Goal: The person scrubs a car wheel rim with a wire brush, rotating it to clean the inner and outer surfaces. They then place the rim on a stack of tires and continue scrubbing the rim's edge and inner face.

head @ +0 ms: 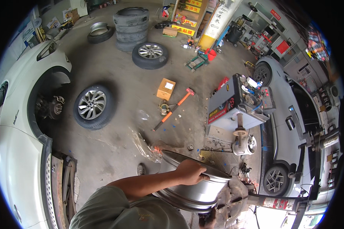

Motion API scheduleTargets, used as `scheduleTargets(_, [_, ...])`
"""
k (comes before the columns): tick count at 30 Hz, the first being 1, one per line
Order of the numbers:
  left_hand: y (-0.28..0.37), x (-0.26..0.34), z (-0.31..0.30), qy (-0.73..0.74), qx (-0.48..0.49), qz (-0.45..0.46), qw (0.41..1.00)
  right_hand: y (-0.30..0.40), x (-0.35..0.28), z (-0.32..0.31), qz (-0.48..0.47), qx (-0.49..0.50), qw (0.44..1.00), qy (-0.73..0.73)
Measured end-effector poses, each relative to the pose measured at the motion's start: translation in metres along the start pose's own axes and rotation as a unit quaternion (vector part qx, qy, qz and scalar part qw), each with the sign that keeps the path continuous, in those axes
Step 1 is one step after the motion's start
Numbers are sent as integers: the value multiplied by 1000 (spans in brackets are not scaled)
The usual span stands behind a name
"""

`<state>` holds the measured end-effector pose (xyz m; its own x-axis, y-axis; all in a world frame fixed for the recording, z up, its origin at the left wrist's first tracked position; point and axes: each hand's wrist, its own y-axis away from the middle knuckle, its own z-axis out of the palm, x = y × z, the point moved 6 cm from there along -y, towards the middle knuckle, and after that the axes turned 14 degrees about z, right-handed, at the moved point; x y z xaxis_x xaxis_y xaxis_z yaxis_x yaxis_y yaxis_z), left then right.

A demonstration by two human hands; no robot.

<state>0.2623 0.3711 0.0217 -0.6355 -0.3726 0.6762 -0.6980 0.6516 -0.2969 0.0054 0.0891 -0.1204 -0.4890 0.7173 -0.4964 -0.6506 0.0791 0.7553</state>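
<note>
A bare silver wheel rim (196,190) is held tilted close against my body. My left hand (190,173) grips its upper flange, the fingers curled over the edge. Low in the picture, my right hand (208,219) is at the rim's bottom edge, partly hidden by shadow and the rim. Just right of the rim is the dirty metal turntable of what looks like a tyre changer (232,197). Crumpled clear plastic wrap (144,146) lies on the floor beyond the rim.
A wheel balancer (232,114) stands ahead right. On the floor lie a sledgehammer (172,110), a cardboard box (165,89) and a tyred wheel (92,106). Farther off are another wheel (150,54), a tyre stack (131,30) and a green floor jack (197,61). Cars (20,114) flank both sides.
</note>
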Motion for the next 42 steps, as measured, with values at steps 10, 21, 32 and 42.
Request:
scheduleTargets(10, [92,-110,-188,-136,68,-81,985,-101,75,227,108,-179,970,128])
scheduleTargets(21, [144,-159,-268,-214,135,-244,936,-178,56,346,141,-200,935,258])
scheduleTargets(32, [98,-210,-355,-296,188,-249,903,-220,36,471,202,-217,913,280])
scheduleTargets(42, [103,-328,-521,-310,296,-277,860,-317,23,726,-38,-279,823,494])
